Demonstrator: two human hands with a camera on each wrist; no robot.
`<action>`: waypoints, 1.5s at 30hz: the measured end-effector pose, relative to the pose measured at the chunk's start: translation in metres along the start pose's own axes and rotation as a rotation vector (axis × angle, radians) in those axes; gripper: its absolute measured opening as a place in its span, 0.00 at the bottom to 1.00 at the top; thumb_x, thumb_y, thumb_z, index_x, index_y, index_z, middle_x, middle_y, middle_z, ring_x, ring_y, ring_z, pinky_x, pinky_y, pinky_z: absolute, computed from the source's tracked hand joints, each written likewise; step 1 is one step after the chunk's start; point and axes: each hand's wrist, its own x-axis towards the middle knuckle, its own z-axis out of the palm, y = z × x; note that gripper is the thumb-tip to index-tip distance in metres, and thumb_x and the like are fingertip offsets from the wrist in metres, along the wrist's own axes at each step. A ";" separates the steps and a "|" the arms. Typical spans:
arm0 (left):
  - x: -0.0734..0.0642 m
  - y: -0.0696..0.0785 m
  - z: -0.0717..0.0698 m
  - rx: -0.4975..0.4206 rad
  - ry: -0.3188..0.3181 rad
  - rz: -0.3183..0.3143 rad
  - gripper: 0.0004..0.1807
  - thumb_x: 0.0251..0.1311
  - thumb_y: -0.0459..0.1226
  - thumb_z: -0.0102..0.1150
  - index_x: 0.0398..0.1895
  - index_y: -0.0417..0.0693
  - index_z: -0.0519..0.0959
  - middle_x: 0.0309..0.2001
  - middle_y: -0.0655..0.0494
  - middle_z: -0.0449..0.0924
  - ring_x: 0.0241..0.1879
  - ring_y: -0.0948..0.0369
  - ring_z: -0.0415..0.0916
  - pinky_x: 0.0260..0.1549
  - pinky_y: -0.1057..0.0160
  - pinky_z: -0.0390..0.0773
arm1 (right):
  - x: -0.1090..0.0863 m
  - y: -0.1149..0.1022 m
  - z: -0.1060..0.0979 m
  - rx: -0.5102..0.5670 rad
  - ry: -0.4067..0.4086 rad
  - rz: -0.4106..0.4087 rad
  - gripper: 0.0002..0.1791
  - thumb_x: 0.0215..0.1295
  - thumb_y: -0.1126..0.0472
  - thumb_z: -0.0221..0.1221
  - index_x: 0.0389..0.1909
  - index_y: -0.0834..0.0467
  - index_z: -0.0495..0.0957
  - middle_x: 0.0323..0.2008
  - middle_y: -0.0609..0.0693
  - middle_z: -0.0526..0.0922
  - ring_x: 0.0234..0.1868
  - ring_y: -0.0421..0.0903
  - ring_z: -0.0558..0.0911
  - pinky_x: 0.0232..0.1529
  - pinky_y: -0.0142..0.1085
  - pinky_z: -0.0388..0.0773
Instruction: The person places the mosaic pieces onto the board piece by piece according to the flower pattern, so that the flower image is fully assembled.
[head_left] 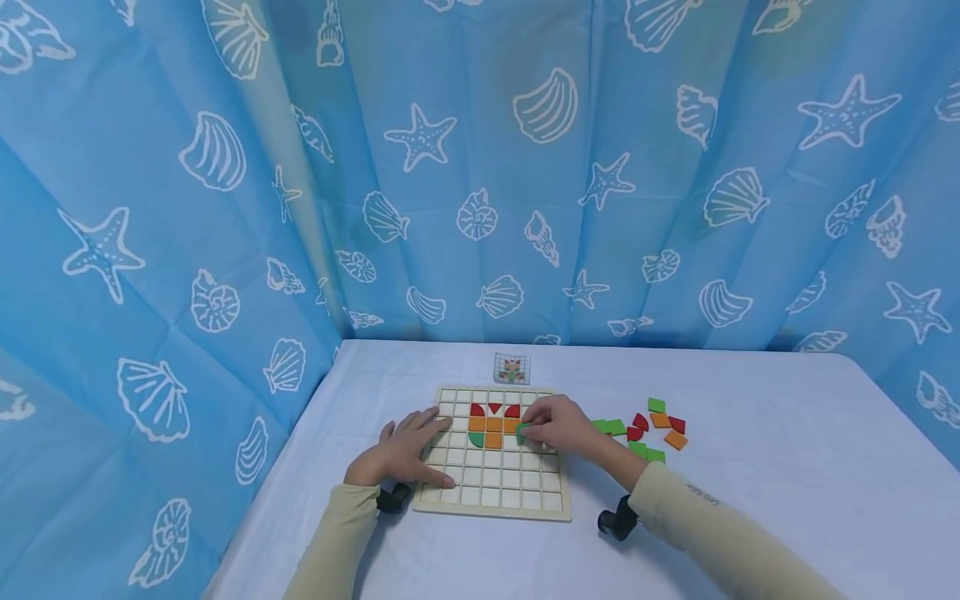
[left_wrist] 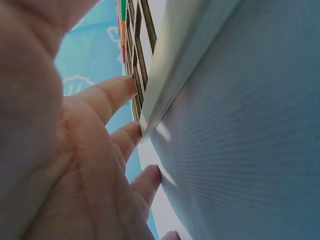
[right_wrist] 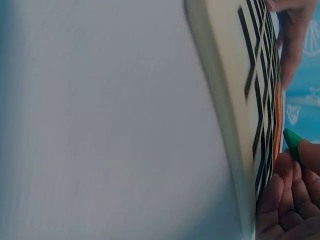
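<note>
A wooden grid board (head_left: 491, 512) lies on the table, with red, orange and green tiles set in its upper middle squares. My right hand (head_left: 558, 427) pinches a green tile (head_left: 521, 432) over the board, just right of the orange tiles (head_left: 492, 429). In the right wrist view, thumb and fingers grip that green tile (right_wrist: 292, 140) by its edge. My left hand (head_left: 405, 450) rests spread along the board's left side. The left wrist view shows its fingers (left_wrist: 120, 92) at the frame edge, one fingertip over the grid and others at the tablecloth.
Loose tiles lie right of the board: green (head_left: 647, 452), red (head_left: 636, 427) and orange (head_left: 676, 439). Behind the board sits a small pattern card (head_left: 512, 368). A blue shell-print curtain (head_left: 480, 217) hangs along the back and left of the white table (head_left: 787, 467).
</note>
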 end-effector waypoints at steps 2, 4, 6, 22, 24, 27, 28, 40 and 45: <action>0.001 -0.001 0.001 0.002 -0.003 -0.004 0.57 0.41 0.64 0.73 0.77 0.62 0.58 0.79 0.53 0.48 0.78 0.45 0.43 0.71 0.31 0.41 | -0.001 -0.004 0.005 0.013 -0.010 0.003 0.05 0.59 0.61 0.69 0.35 0.57 0.84 0.26 0.47 0.82 0.27 0.42 0.77 0.28 0.32 0.76; 0.001 0.000 0.001 -0.002 -0.007 -0.001 0.57 0.42 0.64 0.73 0.77 0.62 0.58 0.79 0.52 0.48 0.78 0.45 0.43 0.71 0.30 0.41 | -0.002 -0.008 0.008 0.018 -0.015 0.000 0.05 0.60 0.61 0.68 0.35 0.57 0.84 0.26 0.47 0.82 0.28 0.42 0.77 0.29 0.31 0.76; 0.000 0.000 0.001 -0.001 -0.017 0.004 0.57 0.43 0.64 0.73 0.77 0.62 0.57 0.79 0.52 0.47 0.78 0.44 0.42 0.71 0.30 0.40 | -0.003 -0.009 0.011 -0.005 -0.013 -0.004 0.05 0.60 0.60 0.68 0.34 0.56 0.83 0.27 0.47 0.81 0.29 0.42 0.77 0.30 0.31 0.75; 0.001 0.000 -0.001 -0.002 -0.001 0.000 0.57 0.42 0.63 0.74 0.76 0.62 0.58 0.79 0.53 0.48 0.78 0.45 0.43 0.71 0.31 0.42 | 0.002 -0.012 0.015 -0.259 -0.056 -0.141 0.02 0.60 0.60 0.69 0.32 0.52 0.85 0.28 0.42 0.81 0.31 0.40 0.75 0.34 0.32 0.76; 0.001 0.000 0.000 -0.007 0.000 0.002 0.57 0.41 0.63 0.74 0.76 0.61 0.59 0.79 0.52 0.49 0.78 0.45 0.43 0.71 0.31 0.42 | 0.002 -0.011 0.013 -0.243 -0.077 -0.128 0.03 0.59 0.61 0.69 0.33 0.52 0.86 0.28 0.42 0.82 0.32 0.40 0.75 0.36 0.33 0.76; 0.001 0.001 0.000 -0.008 0.000 -0.002 0.57 0.41 0.63 0.74 0.76 0.62 0.59 0.79 0.53 0.49 0.78 0.45 0.43 0.71 0.31 0.42 | 0.001 -0.011 0.011 -0.229 -0.105 -0.127 0.05 0.58 0.63 0.70 0.35 0.52 0.87 0.31 0.42 0.83 0.33 0.40 0.76 0.37 0.33 0.78; 0.001 0.001 0.000 -0.007 0.001 -0.005 0.57 0.41 0.63 0.74 0.76 0.62 0.59 0.79 0.53 0.49 0.78 0.45 0.43 0.71 0.31 0.42 | 0.001 -0.011 0.011 -0.230 -0.115 -0.132 0.06 0.58 0.63 0.69 0.36 0.53 0.87 0.31 0.42 0.84 0.34 0.39 0.77 0.38 0.33 0.78; 0.002 -0.003 0.000 0.004 -0.015 -0.009 0.58 0.41 0.64 0.73 0.77 0.63 0.57 0.80 0.54 0.47 0.78 0.46 0.41 0.72 0.31 0.41 | 0.004 -0.012 0.013 -0.261 -0.126 -0.155 0.05 0.59 0.64 0.69 0.35 0.52 0.87 0.34 0.42 0.86 0.37 0.38 0.80 0.42 0.35 0.82; 0.001 -0.004 -0.001 0.008 -0.014 0.000 0.58 0.42 0.64 0.72 0.77 0.63 0.57 0.80 0.55 0.46 0.78 0.46 0.42 0.72 0.32 0.41 | 0.003 -0.011 0.016 -0.255 -0.103 -0.149 0.05 0.59 0.64 0.69 0.36 0.52 0.87 0.34 0.42 0.86 0.37 0.39 0.81 0.44 0.36 0.82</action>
